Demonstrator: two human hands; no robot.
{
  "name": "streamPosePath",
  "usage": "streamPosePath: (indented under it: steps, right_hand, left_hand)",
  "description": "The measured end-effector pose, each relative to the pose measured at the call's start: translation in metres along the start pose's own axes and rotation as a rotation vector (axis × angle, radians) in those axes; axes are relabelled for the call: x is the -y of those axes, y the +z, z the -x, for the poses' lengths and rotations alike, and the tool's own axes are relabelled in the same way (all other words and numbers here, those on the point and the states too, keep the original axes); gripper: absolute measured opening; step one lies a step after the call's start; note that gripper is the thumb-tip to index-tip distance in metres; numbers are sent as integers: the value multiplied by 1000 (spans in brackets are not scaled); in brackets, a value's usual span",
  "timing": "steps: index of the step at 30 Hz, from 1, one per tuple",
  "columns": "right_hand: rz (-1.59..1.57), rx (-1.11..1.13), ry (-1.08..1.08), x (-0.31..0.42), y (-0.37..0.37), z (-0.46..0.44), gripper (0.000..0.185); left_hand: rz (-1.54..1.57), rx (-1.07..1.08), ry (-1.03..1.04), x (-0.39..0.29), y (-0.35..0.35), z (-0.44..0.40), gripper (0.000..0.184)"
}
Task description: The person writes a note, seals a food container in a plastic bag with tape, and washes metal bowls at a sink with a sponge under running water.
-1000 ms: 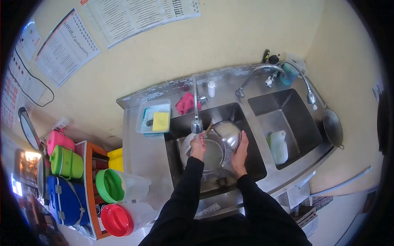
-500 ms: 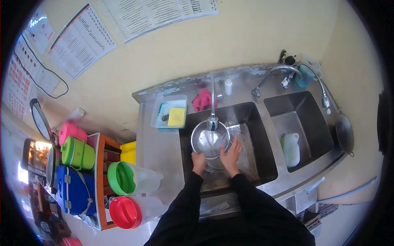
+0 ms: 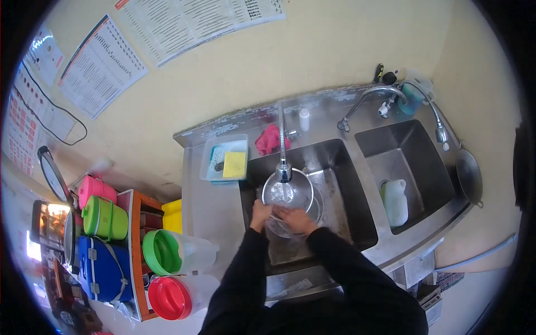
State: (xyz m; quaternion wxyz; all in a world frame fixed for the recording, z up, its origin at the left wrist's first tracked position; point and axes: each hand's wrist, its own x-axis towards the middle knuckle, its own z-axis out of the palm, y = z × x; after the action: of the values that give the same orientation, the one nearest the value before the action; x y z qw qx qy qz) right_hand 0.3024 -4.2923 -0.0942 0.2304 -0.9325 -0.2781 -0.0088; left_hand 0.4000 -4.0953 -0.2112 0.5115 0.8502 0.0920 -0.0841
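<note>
A shiny metal bowl (image 3: 297, 195) is tilted under the flexible faucet (image 3: 283, 170) in the left sink basin, with water running into it. My left hand (image 3: 261, 215) is closed on the bowl's near left rim. Lying across the near rim, my right hand (image 3: 297, 220) has its fingers stretched toward the left hand; their tips are slightly blurred. Below the metal bowl shows the edge of a clear, round vessel (image 3: 320, 215), mostly hidden by the bowl and my hands. Wet patches cover the floor of the left basin (image 3: 335, 206).
Left of the basin stands a plastic tub (image 3: 210, 162) with a yellow sponge (image 3: 234, 164). A pink cloth (image 3: 268, 139) and white bottle (image 3: 304, 119) sit behind. The right basin (image 3: 427, 167) holds a pale jug (image 3: 396, 204). Green-lidded (image 3: 162, 251) and red-lidded (image 3: 170, 297) containers are at left.
My right hand has moved from the bowl's right side to its near rim, closer to my left hand. More of the clear vessel underneath shows. The view has shifted slightly.
</note>
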Motion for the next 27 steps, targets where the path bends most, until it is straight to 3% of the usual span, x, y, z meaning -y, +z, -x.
streamPosePath:
  steps: [1,4,5,7,8,9,12,13,16,17,18,20,21,22,23,24,26,27]
  right_hand:
    - [148,-109,-256,-45,29,6,40]
    - [475,-142,-415,-73,29,10,39]
    - [409,-72,-297,-56,25,11,38]
    - [300,56,-66,-16,-3,1,36]
    - [282,-50,-131,-16,-2,2,34]
    - [259,-154,-193,-16,1,5,32]
    - [358,-275,-366,-57,17,12,31]
    - [422,-288,-422,-70,19,14,31]
    - [262,-72,-95,-33,16,6,29]
    - [257,-96,-107,-25,14,7,29]
    - [246,-115,-116,-15,16,12,29]
    - [269,-84,-214,-23,14,24,29]
    - [307,-41,-307,-57,19,34,29]
    - [344,-3,-394,-76,24,36,29]
    - [370,-27,-413,-72,33,38,28]
    - [296,13,-293,-55,31,37,27]
    - [171,84,-55,-17,9,23,24]
    - [242,-56,-52,-11,25,21,21]
  left_hand:
    - [-22,120,134,-46,-32,20,37]
    - [-326,-55,-38,-145,-69,67,40]
    - [55,-167,-1,-96,-48,53,41]
    - [364,-434,-2,-68,19,64,39]
    - [517,-563,-9,-65,38,70,38]
    - [462,-488,21,-71,28,69,38]
    - [336,216,32,-92,-48,54,40]
    - [174,245,-110,-102,-59,47,43]
    - [427,-187,55,-63,-7,55,43]
    - [401,-362,135,-62,28,66,41]
    - [489,-543,25,-69,49,77,37]
    - [506,49,-14,-46,4,57,43]
    - [531,189,-4,-74,-28,62,34]
    - [293,124,-42,-82,-39,55,33]
    - [365,56,-46,-84,-36,58,39]
    - [437,-13,-53,-81,-28,66,46]
    - [609,-264,125,-72,24,86,55]
    - [866,-140,-101,-76,36,100,61]
